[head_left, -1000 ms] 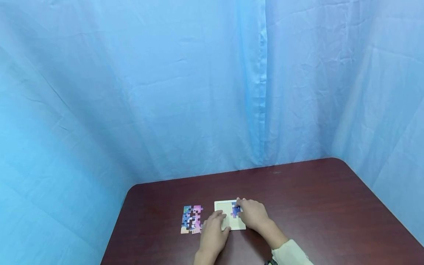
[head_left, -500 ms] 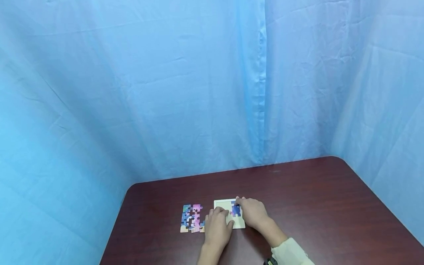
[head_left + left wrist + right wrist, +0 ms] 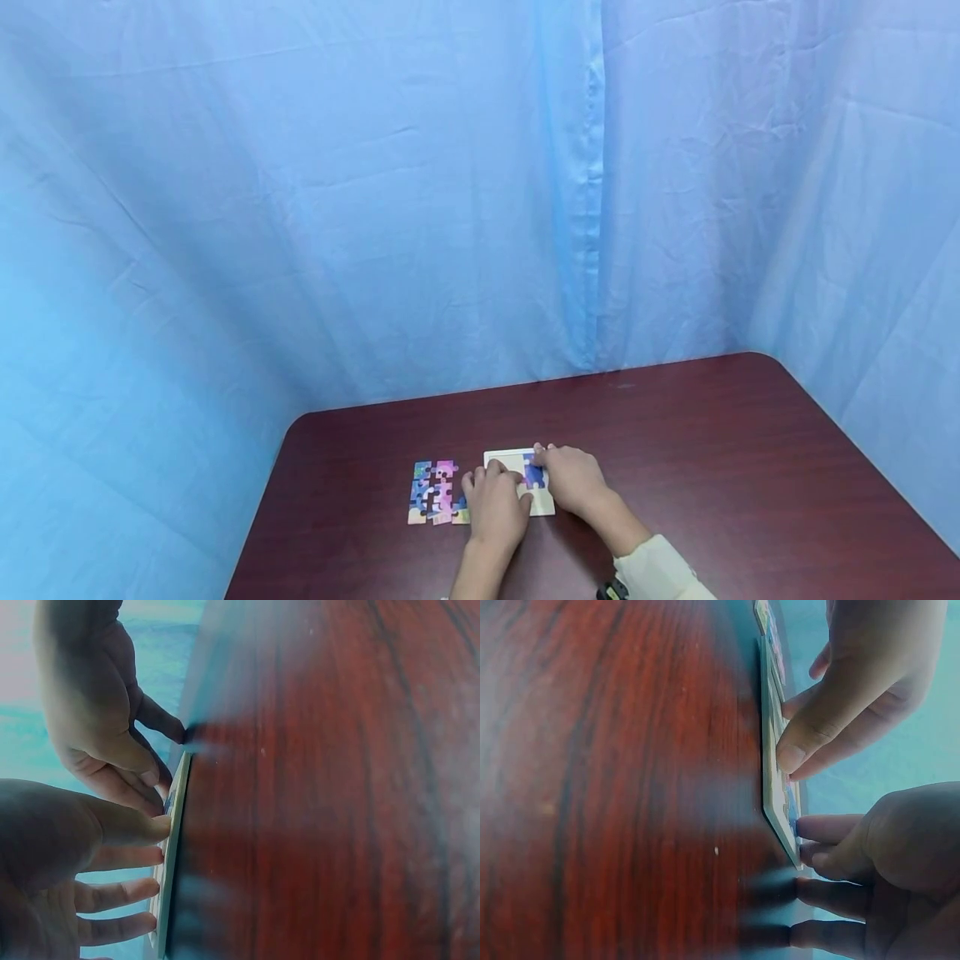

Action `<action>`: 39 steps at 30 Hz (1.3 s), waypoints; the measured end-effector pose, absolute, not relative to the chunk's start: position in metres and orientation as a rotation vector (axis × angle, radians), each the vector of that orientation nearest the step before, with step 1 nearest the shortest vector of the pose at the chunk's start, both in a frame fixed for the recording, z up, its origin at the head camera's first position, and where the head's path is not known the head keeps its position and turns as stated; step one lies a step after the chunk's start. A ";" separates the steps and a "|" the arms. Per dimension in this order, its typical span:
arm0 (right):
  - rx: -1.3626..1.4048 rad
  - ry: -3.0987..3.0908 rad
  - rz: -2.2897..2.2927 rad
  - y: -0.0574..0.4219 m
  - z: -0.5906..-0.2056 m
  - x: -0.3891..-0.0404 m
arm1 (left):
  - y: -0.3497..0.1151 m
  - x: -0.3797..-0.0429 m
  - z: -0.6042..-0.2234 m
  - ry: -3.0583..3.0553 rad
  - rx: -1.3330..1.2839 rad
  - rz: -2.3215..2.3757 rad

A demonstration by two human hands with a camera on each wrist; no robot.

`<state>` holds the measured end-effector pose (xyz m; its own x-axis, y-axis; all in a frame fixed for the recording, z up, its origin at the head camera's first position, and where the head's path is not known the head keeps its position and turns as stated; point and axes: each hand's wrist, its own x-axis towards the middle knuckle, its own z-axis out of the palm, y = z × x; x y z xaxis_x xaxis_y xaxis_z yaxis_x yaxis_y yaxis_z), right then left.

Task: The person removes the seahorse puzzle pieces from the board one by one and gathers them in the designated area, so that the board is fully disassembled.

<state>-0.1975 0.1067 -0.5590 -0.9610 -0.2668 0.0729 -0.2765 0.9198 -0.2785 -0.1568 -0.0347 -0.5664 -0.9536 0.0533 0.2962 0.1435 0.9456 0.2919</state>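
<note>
A pale puzzle tray (image 3: 543,504) lies flat on the table in the head view. Joined blue-purple puzzle pieces (image 3: 533,477) fill part of its upper right area. My left hand (image 3: 498,510) lies over the tray's left half, hiding what is under it. In the left wrist view, its thumb (image 3: 142,827) and extended fingers touch the tray. At the upper right corner, my right hand (image 3: 573,481) has a fingertip on the pieces. Its other fingers (image 3: 832,898) stretch past the tray's edge toward the tabletop in the right wrist view.
Left of the tray lie several partly linked pink, blue and yellow puzzle pieces (image 3: 431,493). One more yellow-green piece (image 3: 461,515) sits right beside my left hand. The dark red-brown table (image 3: 675,433) is bounded by blue curtains (image 3: 450,250) behind and at the sides.
My left hand has shifted a little right over the tray, uncovering the yellow-green piece on its left. My right hand stays nearly in place at the corner.
</note>
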 end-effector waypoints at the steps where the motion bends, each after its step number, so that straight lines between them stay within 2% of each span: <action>1: 0.433 -3.046 0.446 0.107 -0.559 -0.197 | -0.034 -0.157 -0.566 -2.820 -0.144 -0.453; 39: 0.440 -3.064 0.450 0.108 -0.557 -0.195 | -0.026 -0.170 -0.564 -2.924 -0.070 -0.313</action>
